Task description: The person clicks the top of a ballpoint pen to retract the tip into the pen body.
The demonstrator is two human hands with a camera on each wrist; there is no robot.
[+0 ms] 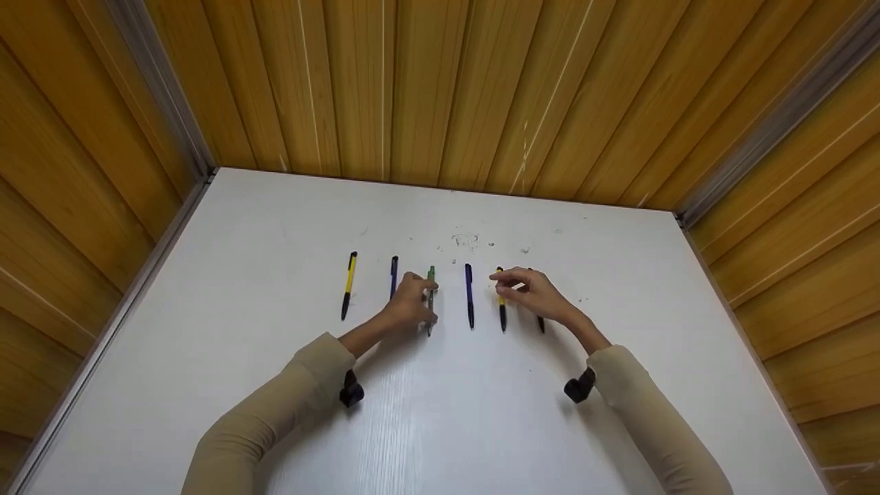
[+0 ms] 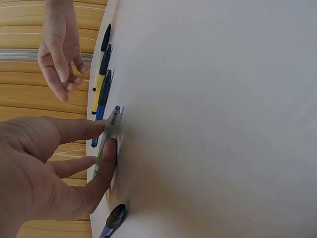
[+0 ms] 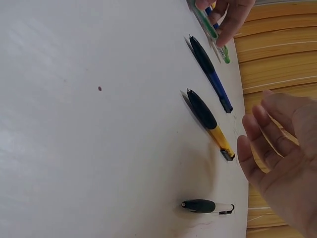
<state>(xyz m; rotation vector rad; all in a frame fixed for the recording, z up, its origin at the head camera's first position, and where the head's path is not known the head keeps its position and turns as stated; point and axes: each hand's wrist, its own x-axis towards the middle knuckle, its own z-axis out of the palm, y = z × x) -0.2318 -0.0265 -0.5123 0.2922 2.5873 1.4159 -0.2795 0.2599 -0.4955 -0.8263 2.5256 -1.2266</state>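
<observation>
My left hand (image 1: 410, 304) pinches a slim clear pen with a green end (image 1: 431, 272) between thumb and fingers, close over the white table. In the left wrist view, the tip of this green pen (image 2: 115, 116) points away from the fingers. My right hand (image 1: 540, 295) hovers with loosely bent fingers and holds nothing. Below it lie a yellow pen with a black grip (image 3: 208, 116) and a white pen with a black grip (image 3: 203, 206). In the head view the right hand partly covers both. A blue pen (image 1: 469, 295) lies between the two hands.
Left of my left hand lie another dark blue pen (image 1: 394, 271), partly hidden by it, and a yellow pen (image 1: 349, 285). The pens form a row across the white table (image 1: 454, 419). Wood-slat walls (image 1: 426, 89) stand at the back and both sides.
</observation>
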